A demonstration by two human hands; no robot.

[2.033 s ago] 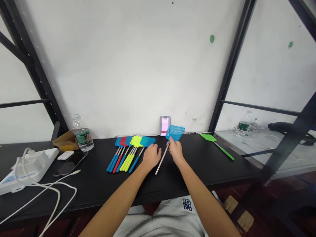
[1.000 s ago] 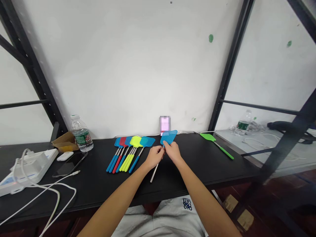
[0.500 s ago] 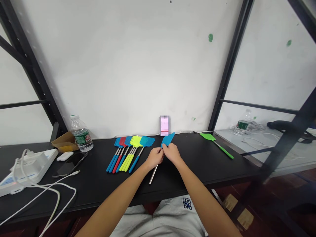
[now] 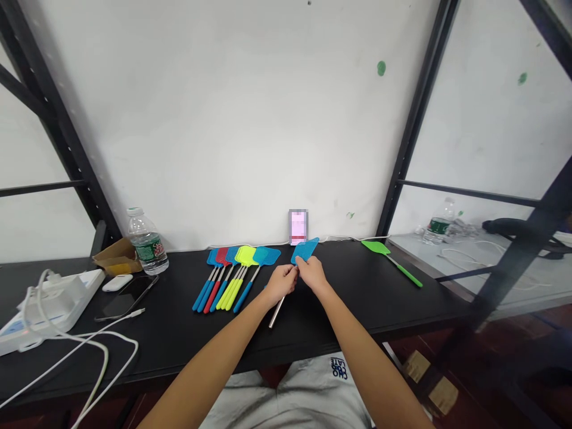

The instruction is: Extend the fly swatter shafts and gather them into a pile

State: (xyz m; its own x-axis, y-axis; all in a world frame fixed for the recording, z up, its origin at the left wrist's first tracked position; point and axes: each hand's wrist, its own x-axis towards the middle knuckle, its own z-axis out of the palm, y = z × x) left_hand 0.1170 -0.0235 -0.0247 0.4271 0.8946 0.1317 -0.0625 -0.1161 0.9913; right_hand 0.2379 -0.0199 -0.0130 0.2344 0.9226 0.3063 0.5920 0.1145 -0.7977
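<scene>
left hand (image 4: 282,282) closed round metal rod (image 4: 276,313), right hand (image 4: 313,274) pinching base of blue head (image 4: 305,251), both above surface (image 4: 357,298). step seems work at head-rod joint; next move likely calls for steady rod, firm thumb. swatter row (image 4: 231,293) near, on left; room to move right, toward green swatter (image 4: 392,260); rod's lower end points toward surface's front edge.

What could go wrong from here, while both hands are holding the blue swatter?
The blue swatter may bend, since the right hand pinches the base of its head. It might knock the pink-screened device standing behind it. The left hand could disturb the row of swatters nearby if it swings sideways.
</scene>
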